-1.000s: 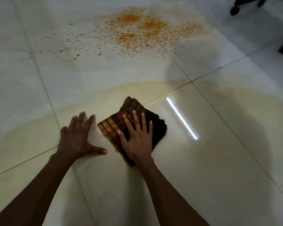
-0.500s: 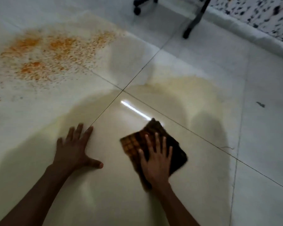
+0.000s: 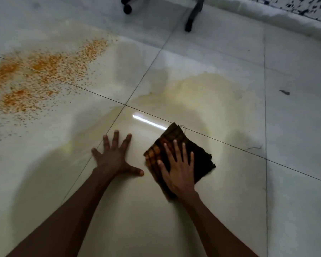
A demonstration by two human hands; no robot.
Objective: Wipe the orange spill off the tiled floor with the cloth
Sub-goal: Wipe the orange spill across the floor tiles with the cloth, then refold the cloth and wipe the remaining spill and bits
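Note:
A dark brown checked cloth [image 3: 176, 140], folded and stained orange along its left edge, lies flat on the pale tiled floor [image 3: 295, 127]. My right hand [image 3: 178, 169] presses down on it with straight, spread fingers. To its left, my left hand [image 3: 115, 156] rests flat on the wet tile, fingers splayed. The orange spill [image 3: 39, 75], a grainy speckled patch, spreads over the tiles at the far left, well away from the cloth. A yellowish wet smear [image 3: 208, 95] covers the floor around and beyond both hands.
Black chair legs with a castor [image 3: 127, 8] and a second leg [image 3: 190, 23] stand at the top. A raised ledge with speckled wall tiles [image 3: 295, 4] runs along the top right. A small dark scrap [image 3: 284, 92] lies on the right tile.
My right hand has slid the cloth to the right, across the tile towards the yellowish smear. The view has swung right, so the orange spill now sits at the far left.

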